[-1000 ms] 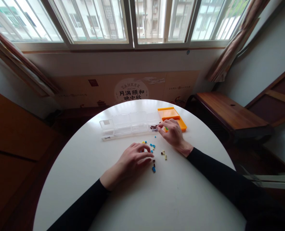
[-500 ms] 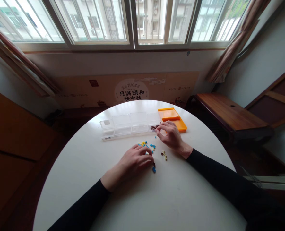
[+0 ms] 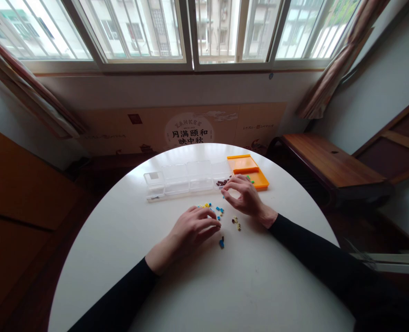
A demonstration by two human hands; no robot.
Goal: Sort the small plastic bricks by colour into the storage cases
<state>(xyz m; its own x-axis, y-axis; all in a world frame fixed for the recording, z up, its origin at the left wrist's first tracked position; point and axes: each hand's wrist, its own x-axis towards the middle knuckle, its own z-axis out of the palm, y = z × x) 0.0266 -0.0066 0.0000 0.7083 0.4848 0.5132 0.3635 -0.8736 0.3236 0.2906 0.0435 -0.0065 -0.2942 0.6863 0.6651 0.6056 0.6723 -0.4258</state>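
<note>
My left hand (image 3: pixel 194 227) hovers low over the middle of the white table (image 3: pixel 260 286), fingers curled and tips drawn together. Whatever they pinch, if anything, is too small to make out. Just below its fingertips lie a blue brick (image 3: pixel 221 244) and a small dark brown brick (image 3: pixel 223 238). Beyond it, yellow bricks (image 3: pixel 206 205) and blue bricks (image 3: pixel 218 209) are scattered, partly hidden by the hand. My right hand (image 3: pixel 244 196) is at the front of the clear compartment box (image 3: pixel 177 186), thumb and forefinger curved apart. Brown bricks (image 3: pixel 221 183) fill the compartment beside its fingertips.
An orange tray (image 3: pixel 262 184) with a raised lid (image 3: pixel 242 162) adjoins the clear box; green pieces (image 3: pixel 248 178) show in it. Cream bricks (image 3: pixel 238 226) lie between my hands. A wooden bench (image 3: pixel 329 159) stands right, and a printed cardboard panel (image 3: pixel 149 124) is beyond the table.
My right hand has drawn slightly back from the brown bricks and its fingers have loosened. My left fingertips have shifted slightly up, away from the blue and brown bricks. Green pieces now show.
</note>
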